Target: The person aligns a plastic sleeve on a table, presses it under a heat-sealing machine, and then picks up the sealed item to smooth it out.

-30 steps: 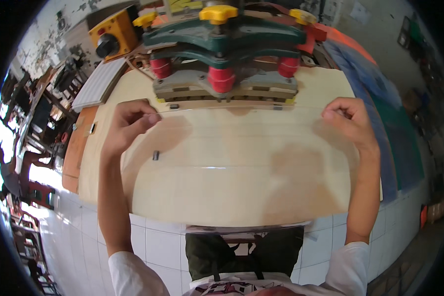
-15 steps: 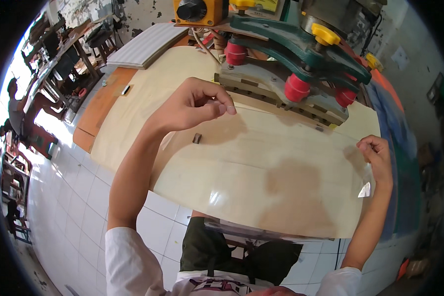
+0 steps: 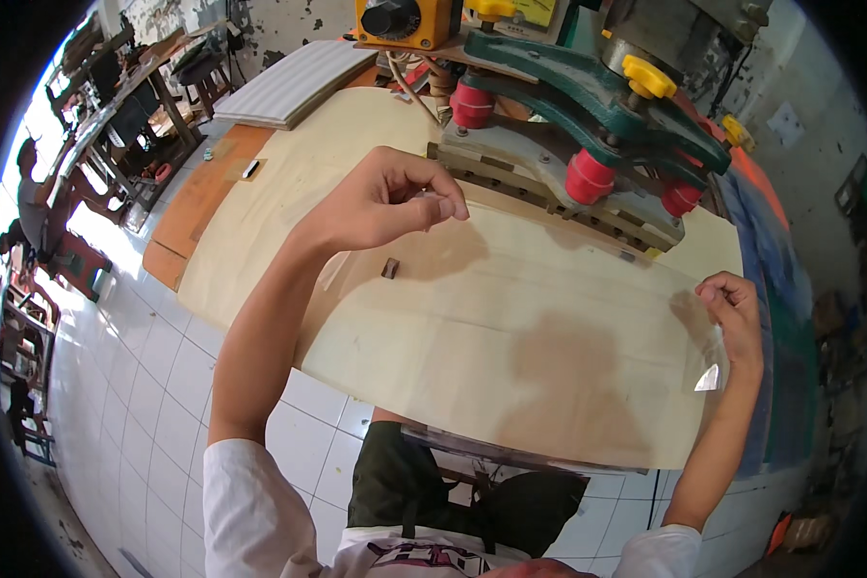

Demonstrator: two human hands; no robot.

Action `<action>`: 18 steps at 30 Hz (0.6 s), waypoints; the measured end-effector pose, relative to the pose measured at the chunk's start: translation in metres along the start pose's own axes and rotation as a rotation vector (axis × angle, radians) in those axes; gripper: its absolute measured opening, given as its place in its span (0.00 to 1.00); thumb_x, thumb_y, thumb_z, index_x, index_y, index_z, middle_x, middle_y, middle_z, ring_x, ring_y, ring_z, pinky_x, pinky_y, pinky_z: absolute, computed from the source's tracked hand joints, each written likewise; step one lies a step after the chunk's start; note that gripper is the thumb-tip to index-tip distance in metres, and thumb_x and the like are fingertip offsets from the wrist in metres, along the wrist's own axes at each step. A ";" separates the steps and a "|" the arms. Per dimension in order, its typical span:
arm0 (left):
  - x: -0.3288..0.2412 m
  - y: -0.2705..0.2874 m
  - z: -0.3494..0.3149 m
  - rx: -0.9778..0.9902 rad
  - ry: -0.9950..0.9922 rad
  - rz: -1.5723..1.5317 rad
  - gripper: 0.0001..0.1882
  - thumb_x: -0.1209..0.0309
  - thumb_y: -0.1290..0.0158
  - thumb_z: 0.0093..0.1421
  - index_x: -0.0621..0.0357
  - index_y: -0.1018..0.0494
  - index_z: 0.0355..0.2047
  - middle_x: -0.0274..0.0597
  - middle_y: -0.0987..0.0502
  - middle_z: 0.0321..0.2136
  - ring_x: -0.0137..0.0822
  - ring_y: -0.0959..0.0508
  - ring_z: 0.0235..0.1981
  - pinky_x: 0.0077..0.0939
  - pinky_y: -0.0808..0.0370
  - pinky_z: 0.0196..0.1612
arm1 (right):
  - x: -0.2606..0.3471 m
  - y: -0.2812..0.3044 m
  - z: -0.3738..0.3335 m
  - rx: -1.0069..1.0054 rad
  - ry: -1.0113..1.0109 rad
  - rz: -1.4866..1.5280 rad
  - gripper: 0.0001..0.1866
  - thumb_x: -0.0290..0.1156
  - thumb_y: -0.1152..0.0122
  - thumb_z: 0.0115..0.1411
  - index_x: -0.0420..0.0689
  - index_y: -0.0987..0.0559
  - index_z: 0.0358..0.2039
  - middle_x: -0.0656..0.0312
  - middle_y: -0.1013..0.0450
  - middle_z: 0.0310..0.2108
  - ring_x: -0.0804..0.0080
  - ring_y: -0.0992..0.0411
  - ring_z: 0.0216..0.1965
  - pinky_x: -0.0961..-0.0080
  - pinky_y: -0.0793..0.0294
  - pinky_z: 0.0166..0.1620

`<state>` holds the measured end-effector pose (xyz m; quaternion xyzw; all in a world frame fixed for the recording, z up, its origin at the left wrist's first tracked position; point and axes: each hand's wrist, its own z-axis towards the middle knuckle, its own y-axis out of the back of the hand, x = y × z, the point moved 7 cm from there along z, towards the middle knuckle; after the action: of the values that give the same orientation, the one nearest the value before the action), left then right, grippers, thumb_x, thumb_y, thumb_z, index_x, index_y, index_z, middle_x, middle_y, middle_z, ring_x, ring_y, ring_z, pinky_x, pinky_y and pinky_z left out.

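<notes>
A clear plastic sheet (image 3: 708, 378), visible mainly by its glints and faint edges, spans between my hands above the pale work surface (image 3: 433, 376). My left hand (image 3: 380, 207) is closed in a pinch at the sheet's far left corner, just in front of the machine's long metal bar (image 3: 559, 202). At the right, my right hand (image 3: 737, 313) pinches the sheet's other far corner, near the edge of the surface. Below my left wrist shows a small dark block (image 3: 390, 268). My fingers partly hide the gripped corners.
Beyond my hands stands a machine with a green bracket (image 3: 549, 82), red cylinders (image 3: 589, 177) and yellow knobs (image 3: 648, 76). An orange-yellow control box (image 3: 402, 21) and a stack of white sheets (image 3: 299, 82) are at the back. Blue plastic (image 3: 766, 241) hangs right; a person (image 3: 35, 197) sits far left.
My hands keep almost the same pose and grip, with only a slight shift. The bright glare on the middle of the sheet has faded, and the whole view has moved a little.
</notes>
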<state>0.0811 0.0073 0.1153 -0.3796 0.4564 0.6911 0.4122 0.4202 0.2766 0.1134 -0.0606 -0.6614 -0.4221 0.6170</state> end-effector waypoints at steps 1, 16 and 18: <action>-0.001 -0.001 0.000 -0.003 -0.007 -0.010 0.08 0.74 0.47 0.58 0.65 0.20 0.33 0.32 0.22 0.25 0.20 0.29 0.24 0.17 0.34 0.27 | 0.000 0.000 0.000 0.004 0.001 0.004 0.14 0.39 0.31 0.56 0.40 0.19 0.29 0.76 0.32 0.19 0.90 0.44 0.19 0.86 0.49 0.23; 0.002 0.003 0.002 -0.035 0.021 -0.006 0.07 0.73 0.44 0.59 0.63 0.20 0.33 0.33 0.23 0.25 0.21 0.28 0.24 0.16 0.32 0.26 | 0.003 0.003 -0.003 -0.045 0.075 -0.011 0.16 0.41 0.34 0.59 0.40 0.22 0.28 0.76 0.39 0.17 0.89 0.48 0.17 0.83 0.53 0.21; 0.002 0.004 0.001 -0.043 0.009 -0.008 0.07 0.72 0.43 0.59 0.63 0.20 0.33 0.32 0.23 0.24 0.21 0.29 0.24 0.16 0.33 0.26 | 0.007 0.002 -0.004 -0.039 0.090 -0.006 0.16 0.41 0.34 0.59 0.40 0.22 0.28 0.76 0.39 0.17 0.90 0.48 0.17 0.83 0.54 0.21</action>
<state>0.0765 0.0073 0.1154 -0.3931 0.4419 0.6975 0.4046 0.4226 0.2721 0.1195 -0.0515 -0.6248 -0.4393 0.6434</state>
